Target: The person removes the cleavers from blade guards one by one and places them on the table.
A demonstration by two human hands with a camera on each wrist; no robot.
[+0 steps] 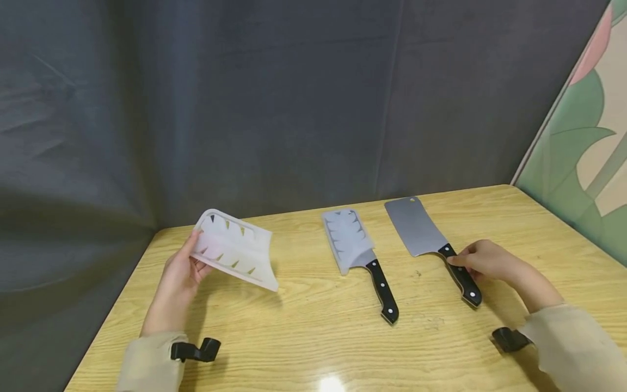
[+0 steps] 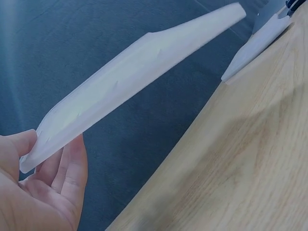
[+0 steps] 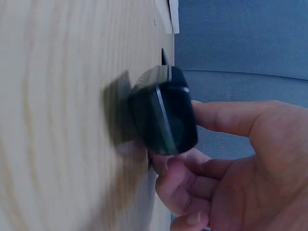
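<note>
Your left hand (image 1: 178,272) is pinching a translucent blade guard (image 1: 234,249) above the table (image 1: 313,337); your right hand (image 1: 482,260) is curling around the bare cleaver (image 1: 431,245), fingers on its handle. Misjudging the exposed edge is risking a cut. The right wrist view alone is showing thumb and fingers (image 3: 178,187) closing on the handle butt (image 3: 163,118).

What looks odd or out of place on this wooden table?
One steel cleaver with a black handle lies with its blade bare, while the other cleaver wears a translucent white blade guard. A second white guard is held off the table by the left hand. Nothing looks spilled or damaged.
</note>
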